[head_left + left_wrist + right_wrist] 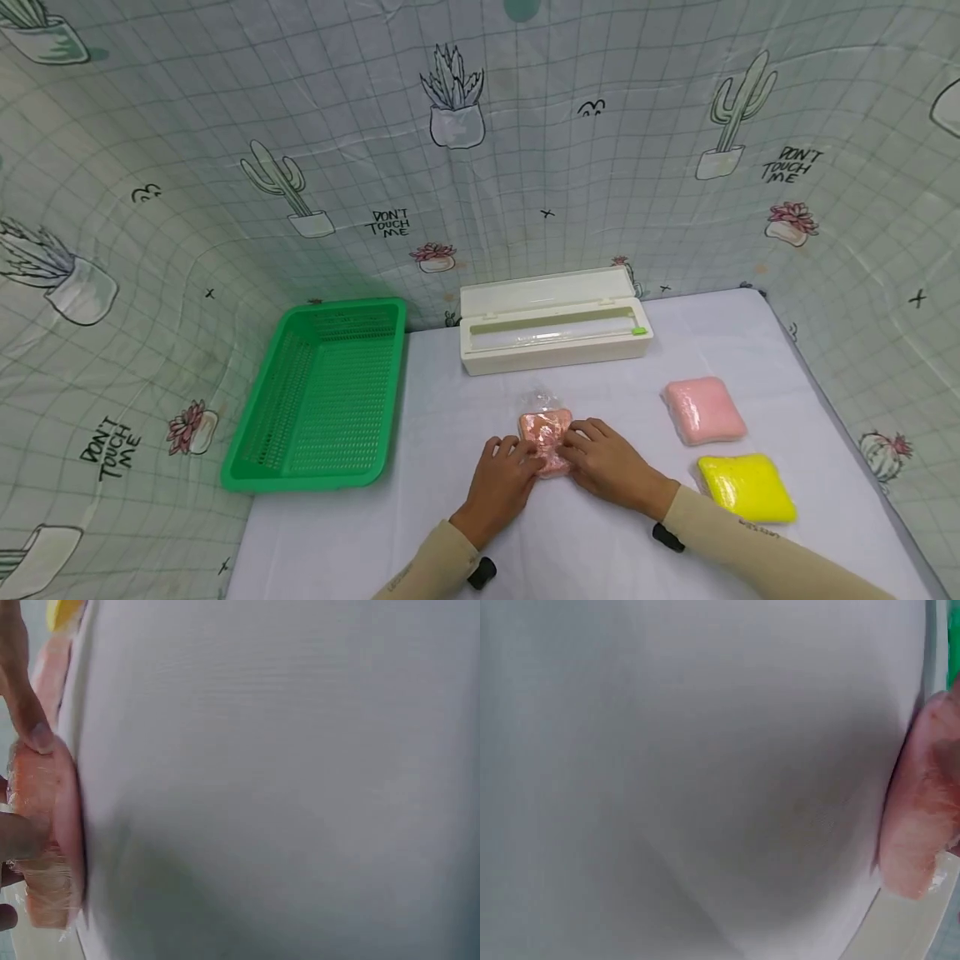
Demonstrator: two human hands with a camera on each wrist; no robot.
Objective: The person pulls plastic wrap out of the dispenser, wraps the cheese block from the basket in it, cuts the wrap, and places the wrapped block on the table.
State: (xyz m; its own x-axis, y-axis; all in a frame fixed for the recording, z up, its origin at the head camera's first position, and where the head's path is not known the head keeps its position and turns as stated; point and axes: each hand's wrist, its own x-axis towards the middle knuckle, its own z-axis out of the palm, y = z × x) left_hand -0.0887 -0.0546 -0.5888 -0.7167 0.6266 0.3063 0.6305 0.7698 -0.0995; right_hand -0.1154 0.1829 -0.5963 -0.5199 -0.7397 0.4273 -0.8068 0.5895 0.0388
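Clear plastic film covers an orange-pink, soft-looking block point(550, 435) on the white tabletop, with loose film bunched beyond its far edge. My left hand point(501, 483) grips the near left part of the block, fingers bent over its top. From the right, my right hand point(606, 462) holds the opposite side, its fingertips on the film. In the left wrist view, a thumb point(39, 735) presses the side of the wrapped block point(52, 795). The right wrist view shows the block point(915, 840) at its right edge, fingers partly cut off.
Behind the hands stands a white film dispenser point(555, 358) with its lid raised. A green basket point(396, 400) is at the left. To the right lie a pink wrapped block point(705, 410) and a yellow wrapped block point(747, 488), the yellow one close to my right forearm.
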